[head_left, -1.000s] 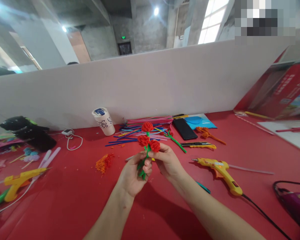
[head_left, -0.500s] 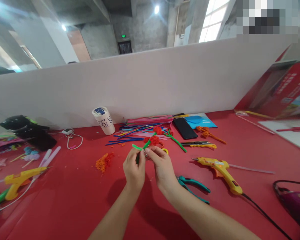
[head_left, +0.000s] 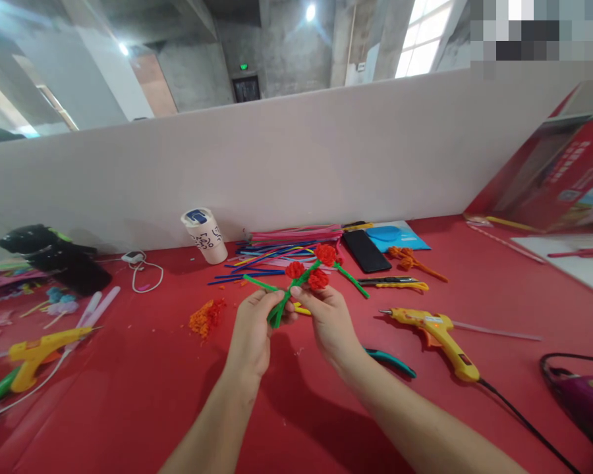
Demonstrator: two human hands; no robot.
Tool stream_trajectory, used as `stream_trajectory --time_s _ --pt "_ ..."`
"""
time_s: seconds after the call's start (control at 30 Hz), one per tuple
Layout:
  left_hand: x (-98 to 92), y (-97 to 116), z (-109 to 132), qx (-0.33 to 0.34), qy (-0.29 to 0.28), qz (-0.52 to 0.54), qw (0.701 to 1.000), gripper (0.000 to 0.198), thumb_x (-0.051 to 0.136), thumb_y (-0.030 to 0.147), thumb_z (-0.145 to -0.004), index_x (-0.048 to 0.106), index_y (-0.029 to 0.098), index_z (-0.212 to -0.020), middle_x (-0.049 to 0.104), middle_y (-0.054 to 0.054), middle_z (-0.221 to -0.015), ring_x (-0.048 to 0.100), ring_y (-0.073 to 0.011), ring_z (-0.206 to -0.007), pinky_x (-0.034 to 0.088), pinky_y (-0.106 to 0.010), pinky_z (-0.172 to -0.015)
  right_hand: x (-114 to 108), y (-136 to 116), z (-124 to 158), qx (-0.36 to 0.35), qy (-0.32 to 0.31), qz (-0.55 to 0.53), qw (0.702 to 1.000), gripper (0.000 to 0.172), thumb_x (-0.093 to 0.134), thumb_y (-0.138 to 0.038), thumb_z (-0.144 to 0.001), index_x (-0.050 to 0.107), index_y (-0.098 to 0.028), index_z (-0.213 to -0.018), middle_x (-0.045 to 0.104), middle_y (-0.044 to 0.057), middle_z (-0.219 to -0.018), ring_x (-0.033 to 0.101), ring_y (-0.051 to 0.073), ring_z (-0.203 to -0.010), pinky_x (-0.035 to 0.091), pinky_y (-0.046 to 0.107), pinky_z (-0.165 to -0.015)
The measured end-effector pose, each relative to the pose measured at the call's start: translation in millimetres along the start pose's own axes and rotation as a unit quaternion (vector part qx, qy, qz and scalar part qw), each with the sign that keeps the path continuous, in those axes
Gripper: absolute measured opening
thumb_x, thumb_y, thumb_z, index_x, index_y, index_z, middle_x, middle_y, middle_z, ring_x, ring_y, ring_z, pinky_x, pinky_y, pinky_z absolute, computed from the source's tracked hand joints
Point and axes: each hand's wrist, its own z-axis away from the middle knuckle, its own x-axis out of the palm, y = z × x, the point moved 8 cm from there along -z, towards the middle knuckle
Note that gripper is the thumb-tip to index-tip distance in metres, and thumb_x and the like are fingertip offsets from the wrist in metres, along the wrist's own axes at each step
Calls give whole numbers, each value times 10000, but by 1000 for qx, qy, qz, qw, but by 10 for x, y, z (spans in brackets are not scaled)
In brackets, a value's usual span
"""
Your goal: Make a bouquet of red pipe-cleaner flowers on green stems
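Note:
Between my hands is a small bunch of red pipe-cleaner flowers [head_left: 319,279] on green stems, several stems crossing near my fingers. My left hand [head_left: 252,326] pinches the stems low down, and their cut ends poke out below its thumb. My right hand [head_left: 330,319] grips the bunch just under the red heads. A loose green length of pipe cleaner [head_left: 259,283] sticks out to the left above my left thumb. Behind my right hand lies another green stem [head_left: 353,282] on the table. Teal-handled pliers [head_left: 390,362] are partly hidden by my right forearm.
A yellow glue gun [head_left: 435,329] lies at right, another glue gun [head_left: 44,349] at left. Orange fuzz clippings [head_left: 206,318] lie left of my hands. Behind are a white cup [head_left: 205,237], pipe cleaners [head_left: 296,236], a phone [head_left: 366,251] and a utility knife [head_left: 393,283].
My hands have lifted and turned the flowers, so three red heads and the lower stem ends now show. My right forearm now covers more of the pliers.

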Motion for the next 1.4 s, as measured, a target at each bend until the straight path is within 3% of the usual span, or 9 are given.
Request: stream_trajectory --time_s 0.3,0.47,0.63,0.77,0.83,1.0,1.23,1.3,1.4 --pt "159 -152 104 -162 -126 82 975 127 562 202 -694 572 107 -610 470 45 -441 403 -22 -373 307 -124 -385 49 10 -34 40 -96 -19 994 89 725 -223 -638 650 -176 -644 635 -15 -594 566 109 -563 451 247 -612" --pt "11 111 95 90 22 -108 990 185 548 290 -770 531 157 -642 544 29 -517 481 -65 -432 363 -166 -434 34 91 -9 78 -32 -25 996 213 693 -321 -671 594 -165 -565 538 -34 -481 472 96 -451 386 240 -500" --pt "85 362 280 403 83 -423 807 169 488 228 -829 578 177 -695 602 -27 -626 567 -130 -628 425 -229 -622 -37 83 33 54 47 -6 997 154 731 -287 -603 637 -165 -601 562 -33 -556 477 91 -553 396 221 -573" --pt "152 334 352 482 65 -492 722 126 506 205 -811 631 189 -820 632 -47 -723 571 -137 -675 420 -223 -621 -68 -4 55 10 70 17 997 127 742 -251 -580 646 -178 -620 594 -29 -610 501 107 -592 428 247 -629" --pt "136 339 315 446 60 -466 761 125 514 223 -800 631 188 -773 630 -43 -709 573 -137 -665 427 -227 -625 -70 -47 58 -7 68 31 997 125 743 -246 -584 643 -179 -617 591 -30 -605 505 110 -588 435 252 -624" --pt "64 121 83 120 -14 -175 977 171 509 277 -787 572 161 -677 548 17 -504 507 -102 -431 425 -219 -476 77 -71 55 11 -39 8 999 130 672 -287 -694 606 -186 -645 538 -48 -471 477 112 -397 397 262 -445" --pt "222 -123 186 -180 -117 108 971 79 576 193 -675 561 120 -650 504 38 -491 398 -13 -357 298 -120 -368 65 -67 17 53 -69 -13 996 115 729 -246 -623 643 -170 -619 613 -22 -559 550 107 -520 442 252 -568" --pt "208 -133 180 -167 -99 107 975 85 590 200 -670 558 123 -655 491 47 -485 386 -10 -359 294 -119 -373 59 -30 13 68 -61 -31 995 125 738 -247 -610 643 -166 -620 607 -25 -559 534 98 -510 428 243 -560" --pt "70 26 108 8 -9 -9 1000 122 606 253 -706 552 147 -678 524 41 -523 451 -47 -409 355 -157 -422 96 57 32 93 -60 -46 993 194 688 -317 -675 605 -162 -593 559 -33 -510 485 96 -443 398 253 -510"
